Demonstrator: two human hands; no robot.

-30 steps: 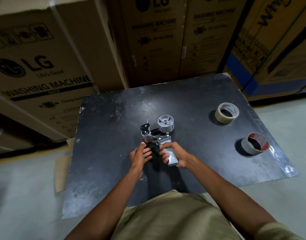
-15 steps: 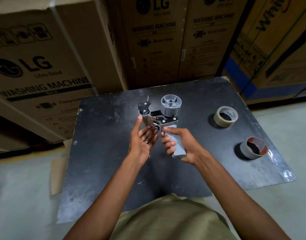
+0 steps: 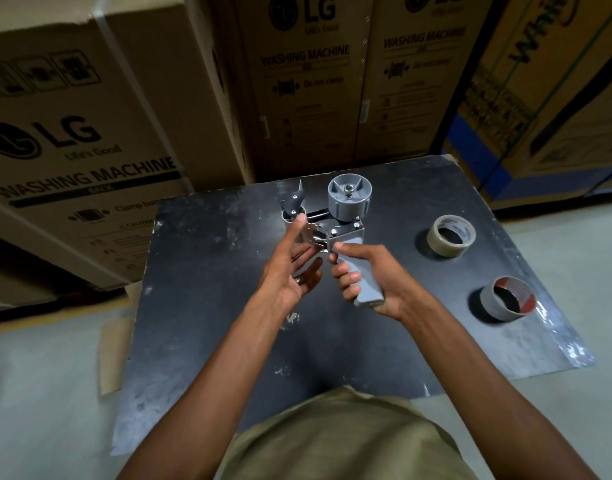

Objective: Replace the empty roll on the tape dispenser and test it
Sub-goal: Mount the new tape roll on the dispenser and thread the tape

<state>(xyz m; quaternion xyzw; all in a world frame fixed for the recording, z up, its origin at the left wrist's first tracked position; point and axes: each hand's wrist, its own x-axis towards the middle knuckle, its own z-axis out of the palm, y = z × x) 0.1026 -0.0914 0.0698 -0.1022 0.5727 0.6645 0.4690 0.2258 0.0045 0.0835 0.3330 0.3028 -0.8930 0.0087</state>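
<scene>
Two hands hold a dispenser up above the middle of the black worktop. The right hand is clenched around its grey handle, with the bare spool at the top. The left hand is loosely spread, its fingers released, one fingertip touching the roller end on the dispenser's left side; it grasps nothing. A beige tape roll lies flat near the worktop's right edge, toward the far corner. A grey core with a red inside lies nearer along that same edge, apart from the roll. Tall cartons printed with washing-machine labels stand behind the worktop's far edge.
</scene>
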